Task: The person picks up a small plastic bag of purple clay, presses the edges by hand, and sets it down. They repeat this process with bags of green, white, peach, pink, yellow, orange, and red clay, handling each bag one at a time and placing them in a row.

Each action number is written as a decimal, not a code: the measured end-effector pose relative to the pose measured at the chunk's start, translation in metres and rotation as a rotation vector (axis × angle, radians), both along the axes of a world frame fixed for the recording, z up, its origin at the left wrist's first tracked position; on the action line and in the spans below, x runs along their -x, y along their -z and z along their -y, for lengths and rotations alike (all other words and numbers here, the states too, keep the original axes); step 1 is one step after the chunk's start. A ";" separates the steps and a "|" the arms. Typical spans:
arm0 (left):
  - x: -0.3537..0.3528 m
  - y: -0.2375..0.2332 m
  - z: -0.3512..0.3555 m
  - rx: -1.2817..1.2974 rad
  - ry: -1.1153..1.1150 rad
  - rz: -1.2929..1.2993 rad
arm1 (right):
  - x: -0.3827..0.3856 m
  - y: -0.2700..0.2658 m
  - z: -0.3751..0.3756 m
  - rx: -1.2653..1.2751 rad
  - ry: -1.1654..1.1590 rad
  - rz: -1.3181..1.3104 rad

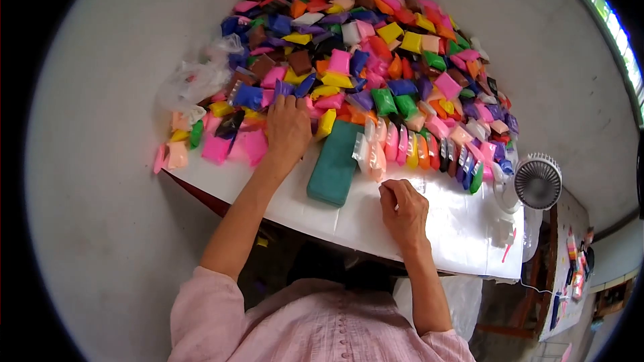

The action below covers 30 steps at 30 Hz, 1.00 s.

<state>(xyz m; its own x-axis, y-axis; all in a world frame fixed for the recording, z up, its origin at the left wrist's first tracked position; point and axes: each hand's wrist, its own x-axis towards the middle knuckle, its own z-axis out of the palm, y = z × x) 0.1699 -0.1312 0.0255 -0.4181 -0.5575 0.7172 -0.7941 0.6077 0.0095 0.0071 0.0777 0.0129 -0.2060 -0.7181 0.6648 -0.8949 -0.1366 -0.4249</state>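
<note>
My left hand [290, 126] reaches over the front of a large pile of small coloured packets [339, 62]. Its fingers are bent together at a purple packet [283, 88] and seem to pinch its edge; the fingertips are partly hidden. My right hand [405, 209] rests over the white table top with fingers curled closed, and no packet shows in it. Just beyond it, a row of packets in several colours [422, 151] stands on edge, side by side. A green rectangular block [335, 163] lies between my hands, at the row's left end.
The pile covers the back of the white table [295, 208]. Crumpled clear plastic bags [194, 84] lie at its left. A small white fan [537, 183] stands at the right edge. Farther right is another table [570, 302] with items on it.
</note>
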 end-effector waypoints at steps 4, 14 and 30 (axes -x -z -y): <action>0.002 0.003 0.003 0.033 -0.019 0.000 | -0.002 -0.002 -0.001 0.017 -0.008 0.000; -0.006 -0.025 -0.024 0.144 0.110 -0.444 | -0.002 -0.004 -0.002 0.037 -0.014 0.005; 0.054 -0.007 -0.198 -1.376 1.060 -1.442 | 0.011 -0.035 -0.041 0.202 -0.309 0.557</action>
<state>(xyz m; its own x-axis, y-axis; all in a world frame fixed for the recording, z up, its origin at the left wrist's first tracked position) 0.1161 0.0670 0.0325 -0.5268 -0.8220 0.2163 0.6290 -0.2058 0.7497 -0.0036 0.1184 0.0482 -0.3623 -0.6715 0.6465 -0.4562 -0.4771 -0.7512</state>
